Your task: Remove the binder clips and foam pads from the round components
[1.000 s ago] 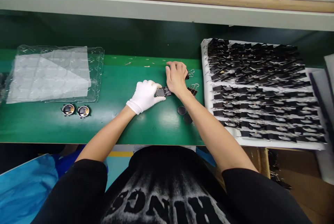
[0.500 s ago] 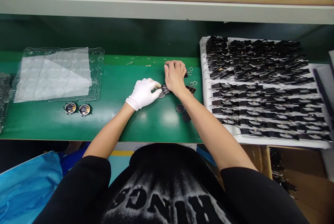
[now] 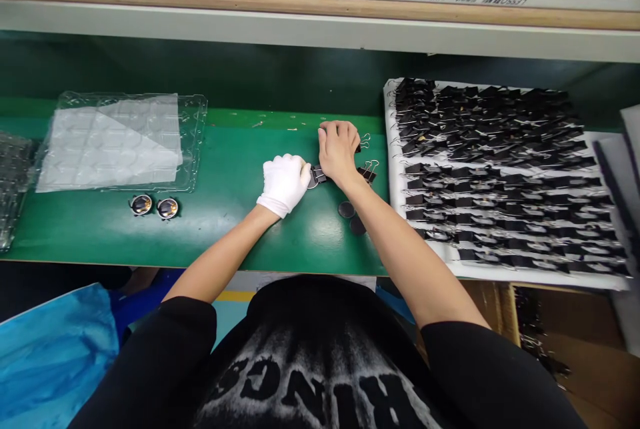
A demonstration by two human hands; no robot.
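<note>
My left hand (image 3: pixel 284 183), in a white glove, is closed with its thumb and curled fingers at the edge of a small round part (image 3: pixel 313 180). A black binder clip (image 3: pixel 320 175) sits on that part's right side. My bare right hand (image 3: pixel 339 149) is just right of it, palm down, with bent fingers; what lies under them is hidden. Beside its fingers a second binder clip (image 3: pixel 365 142) shows wire handles, and another binder clip (image 3: pixel 369 172) lies by the wrist. Two dark discs (image 3: pixel 346 209) lie below my right forearm.
On the right, a white tray (image 3: pixel 395 182) carries rows of black binder clips. A clear plastic tray (image 3: pixel 193 175) with white sheets lies at left, two round clipped parts (image 3: pixel 167 208) in front of it. A shelf edge (image 3: pixel 320 32) spans the back; a box (image 3: pixel 590 362) stands below right.
My left fingers have curled in more, and the glove now covers more of the round part. My right hand stays nearly in place. The whole view has tilted slightly up.
</note>
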